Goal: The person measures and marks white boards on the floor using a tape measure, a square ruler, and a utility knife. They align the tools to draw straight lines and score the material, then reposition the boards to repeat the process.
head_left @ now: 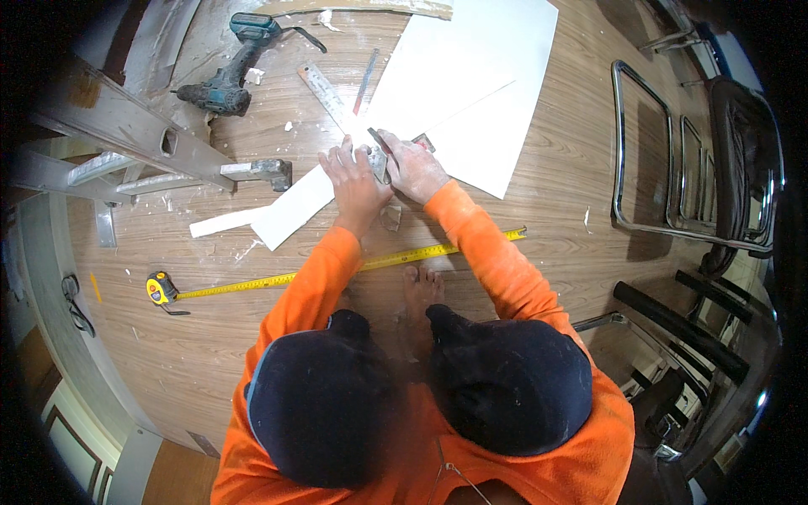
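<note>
R hand (414,171) fingers pinch grey metal pc (379,163), long axis approx. fore-aft, far end tipped L; L hand (355,183) fingers slightly spread.

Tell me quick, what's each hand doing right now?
Left hand: open, palm down, over the end of a white board strip.
Right hand: closed, holding a gray metal tool; its exact kind can't be told.

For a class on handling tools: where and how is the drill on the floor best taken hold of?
I'd grip the drill by its handle, the narrow stretch between the thick body and the battery. It lies on its side with the chuck pointing left, so reaching down from the right, behind the handle, seems best, clear of the strap beside the battery.
</note>
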`<act>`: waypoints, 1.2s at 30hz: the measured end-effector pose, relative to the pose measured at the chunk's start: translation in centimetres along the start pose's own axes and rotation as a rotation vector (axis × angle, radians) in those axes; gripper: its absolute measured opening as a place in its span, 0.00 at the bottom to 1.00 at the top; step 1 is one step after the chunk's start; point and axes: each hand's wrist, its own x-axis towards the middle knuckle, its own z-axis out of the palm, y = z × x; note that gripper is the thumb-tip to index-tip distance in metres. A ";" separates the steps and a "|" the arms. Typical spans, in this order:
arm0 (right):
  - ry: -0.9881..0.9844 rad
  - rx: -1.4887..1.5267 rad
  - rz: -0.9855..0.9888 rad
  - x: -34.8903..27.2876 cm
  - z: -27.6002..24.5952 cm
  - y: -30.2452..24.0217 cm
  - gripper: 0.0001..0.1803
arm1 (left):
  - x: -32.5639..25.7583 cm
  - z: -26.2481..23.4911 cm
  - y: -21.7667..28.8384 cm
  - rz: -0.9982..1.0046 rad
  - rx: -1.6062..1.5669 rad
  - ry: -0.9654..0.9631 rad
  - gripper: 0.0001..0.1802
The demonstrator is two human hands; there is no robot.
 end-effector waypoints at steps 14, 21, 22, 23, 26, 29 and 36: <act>-0.008 -0.055 0.046 -0.1 0.8 -0.9 0.31 | -0.2 0.5 -0.2 0.063 -0.009 0.095 0.30; -0.052 -0.191 0.094 -0.1 0.2 -2.8 0.31 | -0.6 1.8 -1.1 0.080 -0.038 0.144 0.28; -0.052 -0.206 0.095 -0.1 0.2 -2.8 0.32 | -0.6 1.9 -1.1 0.081 -0.023 0.140 0.28; -0.070 -0.218 0.108 -0.3 0.1 -2.8 0.31 | -0.6 1.9 -1.2 0.083 -0.019 0.133 0.29; -0.114 -0.257 0.118 -1.6 -0.1 -2.8 0.29 | -0.8 1.9 -1.3 0.069 -0.026 0.121 0.31; -0.106 -0.312 0.054 -2.3 -1.0 -2.7 0.24 | -0.6 1.6 -0.6 0.055 -0.050 0.134 0.32; -0.126 -0.383 -0.031 -2.3 -1.8 -3.4 0.12 | -0.6 1.2 -0.9 0.053 -0.013 0.101 0.33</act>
